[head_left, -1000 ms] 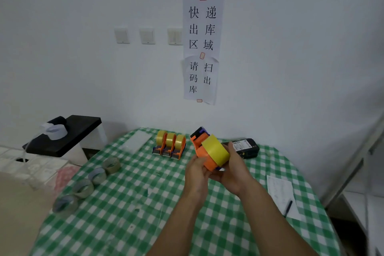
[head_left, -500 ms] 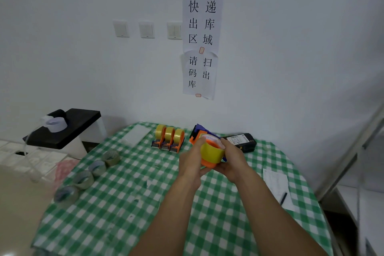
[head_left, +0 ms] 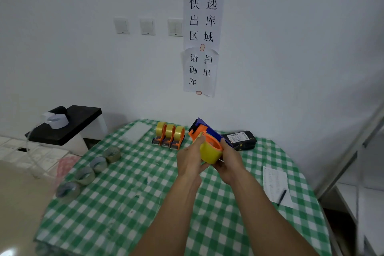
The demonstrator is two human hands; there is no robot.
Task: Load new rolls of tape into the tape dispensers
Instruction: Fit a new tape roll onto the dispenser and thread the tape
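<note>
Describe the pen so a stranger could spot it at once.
Find the green-checked table. Near its right edge lies a white sheet, with the pen on the sheet's near end. It is slim and black, unlike the bulky labelled scanner farther back.

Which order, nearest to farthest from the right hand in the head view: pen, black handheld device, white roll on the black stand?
1. black handheld device, just behind the right hand.
2. pen, on the paper at right.
3. white roll, far left on the black stand.
</note>
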